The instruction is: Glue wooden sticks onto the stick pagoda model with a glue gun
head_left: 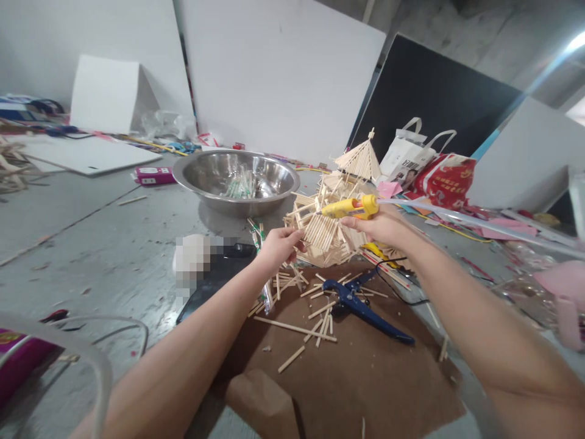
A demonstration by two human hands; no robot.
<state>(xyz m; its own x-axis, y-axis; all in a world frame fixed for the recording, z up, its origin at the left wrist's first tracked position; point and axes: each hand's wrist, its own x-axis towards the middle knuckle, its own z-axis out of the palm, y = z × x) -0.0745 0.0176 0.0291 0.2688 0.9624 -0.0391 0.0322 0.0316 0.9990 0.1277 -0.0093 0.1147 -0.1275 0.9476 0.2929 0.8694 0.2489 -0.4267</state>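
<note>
A model tower built of thin wooden sticks (340, 207) stands on the grey floor behind a brown cardboard sheet (361, 378). My right hand (384, 227) is closed round a yellow hot glue gun (350, 208), whose nozzle points left at the model's side. My left hand (280, 244) pinches a small stick against the model's left lower edge. Several loose cut sticks (301, 329) lie on the cardboard below both hands.
Blue-handled cutters (365, 308) lie on the cardboard. A steel bowl (235, 177) holding sticks sits behind left. A dark phone (214, 277) lies left of my arm. Paper bags (425, 164), white boards and a black board stand at the back. A clear tube (479, 222) crosses right.
</note>
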